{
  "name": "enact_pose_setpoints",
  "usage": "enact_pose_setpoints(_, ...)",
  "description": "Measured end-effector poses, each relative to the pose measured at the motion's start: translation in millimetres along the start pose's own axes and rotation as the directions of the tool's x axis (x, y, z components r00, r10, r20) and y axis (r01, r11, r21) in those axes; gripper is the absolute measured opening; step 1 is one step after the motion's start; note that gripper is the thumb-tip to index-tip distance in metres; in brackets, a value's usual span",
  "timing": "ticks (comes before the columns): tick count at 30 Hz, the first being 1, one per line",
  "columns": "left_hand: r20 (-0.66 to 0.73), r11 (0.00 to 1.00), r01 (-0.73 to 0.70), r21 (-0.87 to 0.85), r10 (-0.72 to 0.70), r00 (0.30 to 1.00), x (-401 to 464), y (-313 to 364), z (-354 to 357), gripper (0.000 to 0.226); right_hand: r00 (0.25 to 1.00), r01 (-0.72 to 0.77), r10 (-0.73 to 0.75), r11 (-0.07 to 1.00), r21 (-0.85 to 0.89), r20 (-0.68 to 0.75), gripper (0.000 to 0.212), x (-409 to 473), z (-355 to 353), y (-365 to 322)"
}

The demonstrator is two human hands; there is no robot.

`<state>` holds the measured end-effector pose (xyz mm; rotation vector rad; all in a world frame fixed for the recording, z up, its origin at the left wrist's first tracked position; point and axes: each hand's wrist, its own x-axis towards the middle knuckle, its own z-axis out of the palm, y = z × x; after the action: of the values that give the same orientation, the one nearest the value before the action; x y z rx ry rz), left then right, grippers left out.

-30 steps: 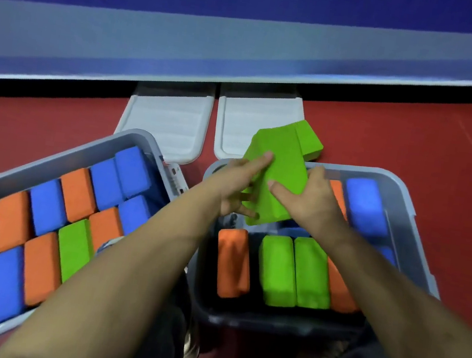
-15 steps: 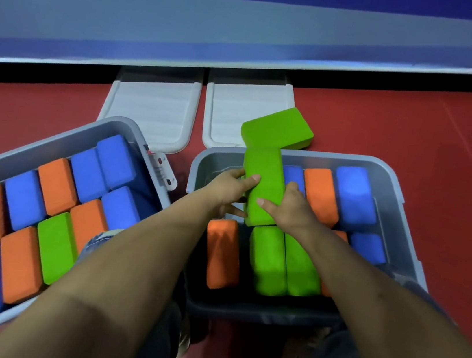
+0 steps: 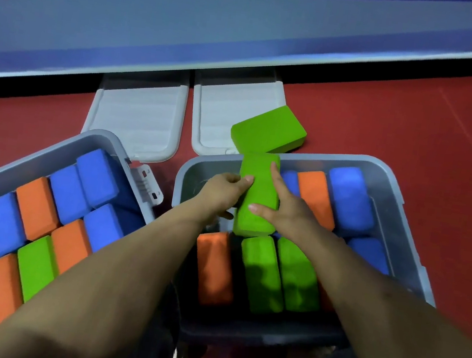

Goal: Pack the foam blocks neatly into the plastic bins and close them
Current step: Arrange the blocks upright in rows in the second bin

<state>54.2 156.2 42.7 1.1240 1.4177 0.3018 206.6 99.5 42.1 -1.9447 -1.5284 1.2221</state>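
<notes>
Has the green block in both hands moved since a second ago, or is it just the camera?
Yes. The held green block has come down from above the right bin's far rim into the bin, beside the blue block.

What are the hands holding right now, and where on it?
Both hold one green foam block over the right bin: the left hand grips its left long side, the right hand its right long side and top.
</notes>
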Motion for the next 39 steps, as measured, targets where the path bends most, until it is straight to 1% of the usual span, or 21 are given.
enact_pose_setpoints(3,0.072,0.999,0.028,-0.039,-0.025,0.997,0.4,-6.4,9.2,0.04,0.999,-0.015,0.01,0.994,-0.112,-0.041,0.086,0.8,7.7,2.7)
enact_pose_setpoints(6,0.055,0.992,0.064,-0.108,-0.059,0.997,6.1,-11.1,10.7,0.035,0.993,0.023,-0.054,0.961,-0.276,-0.106,0.075,6.9,16.5,2.9)
enact_pose_setpoints(8,0.038,0.986,0.081,-0.148,-0.076,0.996,10.1,-13.5,10.6,0.031,0.992,0.005,-0.058,0.91,-0.415,-0.116,0.071,12.3,21.6,5.0)
enact_pose_setpoints(9,0.03,0.982,0.088,-0.168,-0.084,0.996,12.4,-15.8,10.8,0.031,0.993,-0.003,-0.049,0.894,-0.448,-0.104,0.07,15.1,23.8,5.8)
enact_pose_setpoints(11,0.023,0.976,0.093,-0.195,-0.091,0.996,18.2,-19.5,13.2,0.033,0.998,-0.028,0.002,0.894,-0.447,-0.058,0.07,20.7,25.9,7.9)
enact_pose_setpoints(13,0.028,0.979,0.097,-0.18,-0.093,0.995,24.3,-20.6,16.1,0.036,0.999,-0.049,0.051,0.897,-0.44,-0.007,0.071,24.1,24.5,11.0)
enact_pose_setpoints(17,0.046,0.987,0.099,-0.13,-0.093,0.995,32.8,-20.7,23.3,0.031,0.994,-0.062,0.098,0.847,-0.528,0.041,0.073,30.1,19.4,20.2)
enact_pose_setpoints(21,0.063,0.984,0.114,-0.134,-0.106,0.992,45.5,-30.4,30.2,0.032,0.987,-0.063,0.133,0.839,-0.541,0.092,0.073,40.9,24.4,34.6)
enact_pose_setpoints(27,0.074,0.995,0.098,-0.028,-0.096,0.993,64.6,-36.8,32.4,0.028,0.976,-0.076,0.182,0.799,-0.596,0.119,0.074,54.2,22.4,47.8)
enact_pose_setpoints(30,0.063,0.994,0.105,0.026,-0.106,0.992,73.1,-47.3,33.3,0.036,0.971,-0.067,0.195,0.782,-0.62,0.141,0.074,55.8,24.6,50.6)
enact_pose_setpoints(32,0.047,0.996,0.084,0.017,-0.084,0.995,75.1,-51.1,35.9,0.039,0.974,-0.067,0.189,0.767,-0.638,0.126,0.074,56.4,26.9,54.6)
enact_pose_setpoints(36,0.07,0.998,0.064,0.014,-0.065,0.995,81.6,-59.1,39.7,0.042,0.98,-0.08,0.183,0.728,-0.681,0.081,0.076,58.7,31.9,62.5)
enact_pose_setpoints(37,0.062,0.998,0.066,0.023,-0.068,0.996,83.0,-61.9,40.1,0.043,0.981,-0.084,0.181,0.717,-0.692,0.068,0.081,58.3,35.3,64.5)
enact_pose_setpoints(39,0.057,0.997,0.07,0.023,-0.072,0.996,84.1,-64.6,39.0,0.043,0.986,-0.082,0.162,0.697,-0.712,0.046,0.097,59.3,40.8,66.3)
